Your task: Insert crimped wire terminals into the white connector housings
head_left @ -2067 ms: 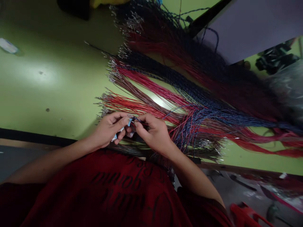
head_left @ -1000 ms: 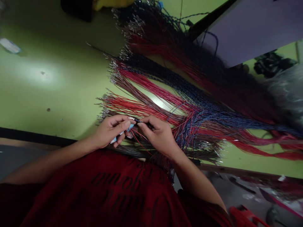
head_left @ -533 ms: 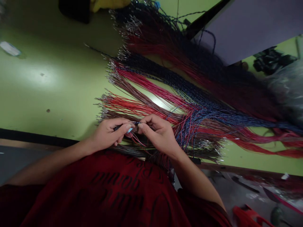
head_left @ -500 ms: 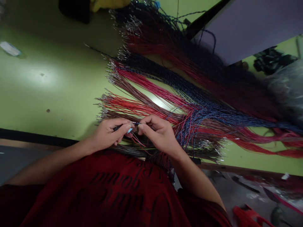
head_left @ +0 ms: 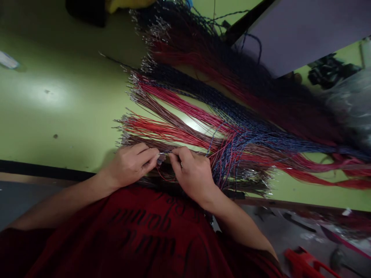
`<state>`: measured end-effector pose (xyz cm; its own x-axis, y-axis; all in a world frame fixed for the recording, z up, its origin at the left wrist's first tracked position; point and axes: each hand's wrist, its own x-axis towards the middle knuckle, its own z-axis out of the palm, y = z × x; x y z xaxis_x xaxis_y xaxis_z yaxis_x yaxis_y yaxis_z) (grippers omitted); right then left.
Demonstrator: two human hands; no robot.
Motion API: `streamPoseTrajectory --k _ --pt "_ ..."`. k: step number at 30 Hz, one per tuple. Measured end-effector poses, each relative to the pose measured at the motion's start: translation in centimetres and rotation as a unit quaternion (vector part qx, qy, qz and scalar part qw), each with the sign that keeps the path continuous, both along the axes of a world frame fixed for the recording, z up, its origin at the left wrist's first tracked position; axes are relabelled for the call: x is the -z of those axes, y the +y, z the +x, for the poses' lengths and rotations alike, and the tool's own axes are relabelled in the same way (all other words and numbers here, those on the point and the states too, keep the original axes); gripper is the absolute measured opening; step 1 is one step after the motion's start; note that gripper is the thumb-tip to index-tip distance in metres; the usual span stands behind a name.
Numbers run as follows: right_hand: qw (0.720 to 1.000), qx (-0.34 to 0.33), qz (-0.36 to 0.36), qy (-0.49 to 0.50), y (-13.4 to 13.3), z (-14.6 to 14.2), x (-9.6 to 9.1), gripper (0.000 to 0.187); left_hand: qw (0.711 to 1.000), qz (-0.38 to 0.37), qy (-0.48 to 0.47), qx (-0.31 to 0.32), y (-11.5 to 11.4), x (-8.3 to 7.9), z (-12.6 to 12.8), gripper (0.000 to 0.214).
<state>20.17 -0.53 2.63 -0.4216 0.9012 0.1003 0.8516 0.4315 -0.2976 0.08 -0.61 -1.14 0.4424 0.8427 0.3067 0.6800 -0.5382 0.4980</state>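
Observation:
My left hand (head_left: 130, 166) and my right hand (head_left: 191, 173) meet fingertip to fingertip at the near edge of a green table (head_left: 58, 100). The left hand pinches a small connector (head_left: 160, 158), mostly hidden by its fingers. The right thumb and forefinger pinch a thin wire (head_left: 171, 154) with its metal end at the connector. Thin red wires loop below the two hands. Fanned bundles of red, brown and blue wires (head_left: 185, 123) with metal terminals lie just beyond the hands.
Darker red and blue wire bundles (head_left: 232, 65) spread toward the far right. A grey board (head_left: 307, 27) leans at top right. A small white-blue scrap (head_left: 7, 61) lies far left. Red-handled tools (head_left: 301, 262) sit below the table edge at right.
My hands dropped slightly and closed in together. The light blue connector, visible in my left hand before, is now mostly covered by the fingers. The right hand keeps pinching a wire at it.

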Motion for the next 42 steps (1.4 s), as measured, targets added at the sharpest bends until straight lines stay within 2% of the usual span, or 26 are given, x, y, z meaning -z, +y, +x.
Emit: streamPoseTrajectory --k 3,6,8,10,12,14,17,19,22,23,25,28,30,32,34,36,38,39,40,42 --pt "0.997 0.006 0.071 0.028 -0.3 -0.2 0.7 0.028 0.999 -0.025 -0.021 -0.019 0.0 -0.3 0.1 0.027" --pt "0.992 0.010 0.100 0.081 -0.2 -0.1 1.1 0.018 0.978 -0.144 -0.142 -0.042 0.2 -0.8 0.1 0.026" --pt "0.988 0.011 0.114 0.107 0.0 0.0 1.2 0.012 0.931 -0.283 -0.220 -0.065 0.2 -1.2 0.2 0.028" --pt "0.986 -0.001 0.113 0.122 0.0 0.1 1.3 0.010 0.862 -0.417 -0.278 -0.076 0.3 -1.5 0.3 0.035" --pt "0.986 -0.024 0.102 0.131 0.1 0.1 1.4 0.010 0.801 -0.499 -0.321 -0.076 0.4 -1.7 0.4 0.045" --pt "0.985 -0.048 0.095 0.133 0.2 0.1 1.6 0.011 0.768 -0.532 -0.347 -0.079 0.6 -1.8 0.5 0.051" --pt "0.982 -0.070 0.085 0.151 0.1 0.1 1.7 0.012 0.755 -0.546 -0.352 -0.092 0.7 -1.8 0.6 0.049" --pt "0.979 -0.057 0.066 0.187 0.1 0.1 1.7 0.010 0.766 -0.535 -0.344 -0.093 0.7 -1.8 0.6 0.043" --pt "0.964 0.022 -0.037 0.263 -0.1 -0.1 1.2 0.008 0.817 -0.469 -0.327 -0.072 0.5 -2.0 0.6 0.032" --pt "0.949 0.051 -0.090 0.298 -0.1 -0.3 0.9 0.010 0.838 -0.438 -0.319 -0.063 0.5 -2.1 0.6 0.029" --pt "0.901 0.089 -0.199 0.374 0.0 -0.4 0.5 0.016 0.871 -0.382 -0.306 -0.051 0.5 -2.2 0.6 0.024" --pt "0.823 0.096 -0.314 0.465 0.3 -0.5 0.0 0.027 0.894 -0.338 -0.292 -0.039 0.6 -2.2 0.6 0.020" --pt "0.794 0.075 -0.359 0.485 0.5 -0.2 -0.2 0.032 0.903 -0.328 -0.276 -0.032 0.7 -2.1 0.4 0.021" --pt "0.785 0.042 -0.389 0.481 0.8 0.4 -0.3 0.033 0.916 -0.311 -0.255 -0.017 0.7 -1.8 0.2 0.023" --pt "0.805 0.001 -0.394 0.443 1.1 1.0 -0.4 0.031 0.936 -0.263 -0.234 0.012 0.6 -1.4 0.0 0.025" --pt "0.867 -0.033 -0.349 0.354 1.2 1.4 -0.6 0.026 0.960 -0.184 -0.204 0.052 0.6 -0.7 -0.1 0.026" --pt "0.946 -0.044 -0.246 0.208 1.0 1.4 -0.8 0.019 0.979 -0.097 -0.158 0.082 0.5 -0.1 -0.2 0.025" --pt "0.974 -0.042 -0.184 0.126 0.7 1.2 -0.9 0.017 0.986 -0.060 -0.129 0.090 0.5 0.2 -0.2 0.024" --pt "0.991 -0.037 -0.122 0.051 0.5 0.9 -1.0 0.017 0.990 -0.028 -0.099 0.093 0.5 0.3 -0.3 0.023" --pt "0.998 -0.026 -0.020 -0.055 -0.1 0.2 -0.9 0.018 0.995 0.023 -0.041 0.086 0.5 0.5 -0.3 0.023"
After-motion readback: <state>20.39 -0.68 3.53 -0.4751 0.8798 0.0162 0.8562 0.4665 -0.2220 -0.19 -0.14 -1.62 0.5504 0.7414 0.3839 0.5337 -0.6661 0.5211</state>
